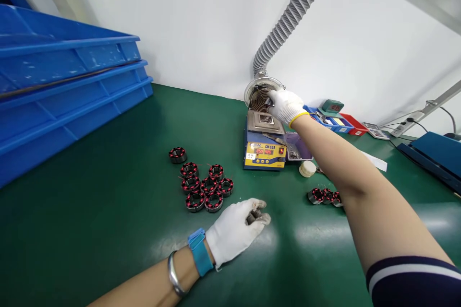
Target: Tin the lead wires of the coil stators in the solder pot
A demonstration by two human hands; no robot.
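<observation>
My left hand (237,230), in a white glove, is low over the green table with its fingers curled. Something small and dark grey shows between thumb and fingers; I cannot tell whether it is a part or soiled glove fingertips. Beside it sits a group of ring-shaped motor stators (209,185) with red windings. My right hand (286,104), also gloved, reaches forward above a blue and yellow solder pot (265,153) with a lit display. Its fingers are closed in front of the round wire grille (260,100); what they hold is too small to make out.
A grey ribbed duct (295,9) drops to the grille. Stacked blue crates (72,81) stand at left. More stators (327,196) lie under my right arm. Near the pot are a purple tray (300,147), a round cream-coloured piece (307,169), and blue and red bins (355,124).
</observation>
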